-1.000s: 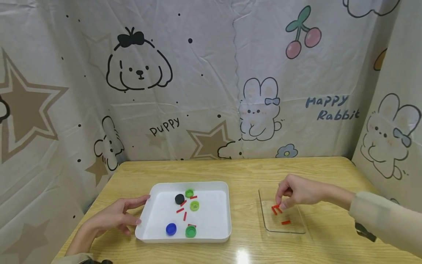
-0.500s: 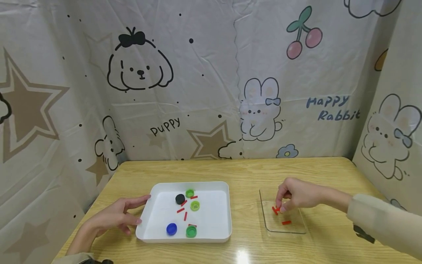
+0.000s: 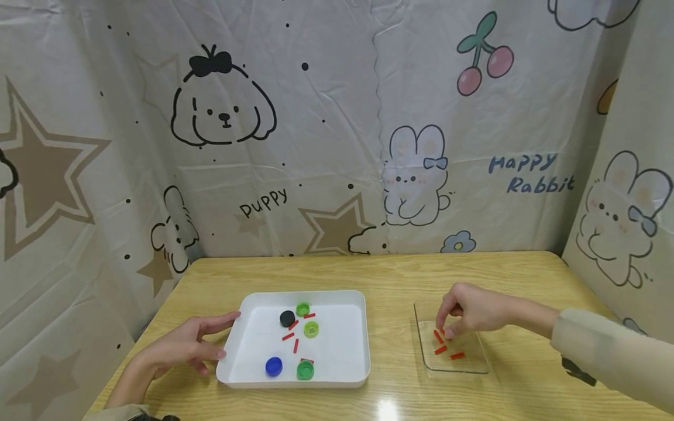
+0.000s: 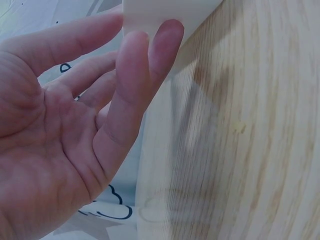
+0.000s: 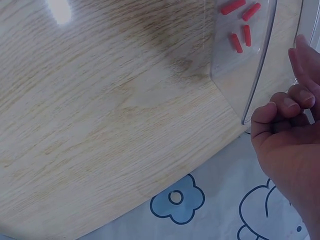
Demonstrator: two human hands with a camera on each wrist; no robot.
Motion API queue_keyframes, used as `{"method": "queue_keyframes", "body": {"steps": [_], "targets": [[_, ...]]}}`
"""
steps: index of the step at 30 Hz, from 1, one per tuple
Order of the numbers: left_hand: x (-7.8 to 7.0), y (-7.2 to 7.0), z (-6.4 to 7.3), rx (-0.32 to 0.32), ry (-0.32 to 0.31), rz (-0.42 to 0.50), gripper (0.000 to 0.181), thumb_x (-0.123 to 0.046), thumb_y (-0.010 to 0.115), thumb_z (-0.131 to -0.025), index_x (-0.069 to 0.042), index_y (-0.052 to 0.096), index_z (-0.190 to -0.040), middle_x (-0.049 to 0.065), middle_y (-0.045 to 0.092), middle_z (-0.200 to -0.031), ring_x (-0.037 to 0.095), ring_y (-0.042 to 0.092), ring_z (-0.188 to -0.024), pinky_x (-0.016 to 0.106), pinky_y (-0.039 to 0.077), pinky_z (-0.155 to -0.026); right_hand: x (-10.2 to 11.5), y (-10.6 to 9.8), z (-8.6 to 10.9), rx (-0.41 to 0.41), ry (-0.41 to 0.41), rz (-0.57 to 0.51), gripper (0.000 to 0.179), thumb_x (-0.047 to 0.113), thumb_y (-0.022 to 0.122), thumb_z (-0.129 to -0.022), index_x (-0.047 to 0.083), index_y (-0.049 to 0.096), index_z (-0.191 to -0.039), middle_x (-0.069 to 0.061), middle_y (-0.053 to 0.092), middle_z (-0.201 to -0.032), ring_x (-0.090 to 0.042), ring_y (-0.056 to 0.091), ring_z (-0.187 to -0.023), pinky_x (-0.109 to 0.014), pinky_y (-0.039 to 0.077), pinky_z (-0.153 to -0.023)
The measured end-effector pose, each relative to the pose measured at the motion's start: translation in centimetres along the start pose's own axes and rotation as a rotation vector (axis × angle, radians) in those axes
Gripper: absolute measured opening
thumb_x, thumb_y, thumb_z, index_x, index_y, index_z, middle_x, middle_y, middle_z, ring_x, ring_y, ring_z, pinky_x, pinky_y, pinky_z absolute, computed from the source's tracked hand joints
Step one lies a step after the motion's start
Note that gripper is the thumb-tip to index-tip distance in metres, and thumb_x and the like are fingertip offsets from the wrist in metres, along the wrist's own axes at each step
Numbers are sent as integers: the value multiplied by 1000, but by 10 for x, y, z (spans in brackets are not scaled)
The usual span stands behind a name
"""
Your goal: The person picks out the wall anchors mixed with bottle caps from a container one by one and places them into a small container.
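My left hand (image 3: 181,342) is spread at the left side of the white tray (image 3: 350,374), fingertips against its wall; the left wrist view shows the fingers (image 4: 167,47) at the tray's corner. Over the clear shallow tray (image 3: 458,371), my right hand (image 3: 476,307) points thumb and forefinger down, tips a little apart. Below them lie several short red sticks, including one near the front (image 3: 440,350) and another to its right (image 3: 457,355). In the right wrist view the red sticks (image 5: 233,6) rest on the clear tray's floor, and nothing shows between the fingertips.
Inside the white tray lie a black cap (image 3: 287,318), a blue cap (image 3: 274,366), several green caps (image 3: 305,369) and several red sticks (image 3: 296,345). A printed cloth (image 3: 326,146) hangs behind the wooden table (image 3: 389,327).
A red stick that was under my right fingertips now lies nearer the front of the clear tray. The right hand has shifted slightly left. My left hand stays at the white tray.
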State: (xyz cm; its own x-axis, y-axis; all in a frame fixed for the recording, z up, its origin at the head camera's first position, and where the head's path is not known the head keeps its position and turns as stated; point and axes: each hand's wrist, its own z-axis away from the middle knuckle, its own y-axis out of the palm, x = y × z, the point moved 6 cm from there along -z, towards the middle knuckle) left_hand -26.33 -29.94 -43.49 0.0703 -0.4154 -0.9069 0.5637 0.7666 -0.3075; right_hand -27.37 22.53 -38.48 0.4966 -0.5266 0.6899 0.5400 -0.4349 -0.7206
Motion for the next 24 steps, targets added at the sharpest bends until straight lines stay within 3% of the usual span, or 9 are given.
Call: {"method": "queue_keyframes", "body": {"steps": [12,24], "targets": [[2,0,0,13,23,24,85,-8,76,-94,0,30,-164,32,20,-167,31,68,-81,39,62,-59,13,-8,-8,-26,-23,60,10,6,88,-83,7,82,-91,12,34,-70,-4,33,-64,-24,31,-61],[1,0,1,4,13,17,86,-9,77,-93,0,30,-164,32,21,-167,32,68,-81,38,61,-59,37,-8,-30,2,-60,112,15,7,88,-83,13,83,-95,12,29,-65,-4,27,-61,-24,35,-63]]}}
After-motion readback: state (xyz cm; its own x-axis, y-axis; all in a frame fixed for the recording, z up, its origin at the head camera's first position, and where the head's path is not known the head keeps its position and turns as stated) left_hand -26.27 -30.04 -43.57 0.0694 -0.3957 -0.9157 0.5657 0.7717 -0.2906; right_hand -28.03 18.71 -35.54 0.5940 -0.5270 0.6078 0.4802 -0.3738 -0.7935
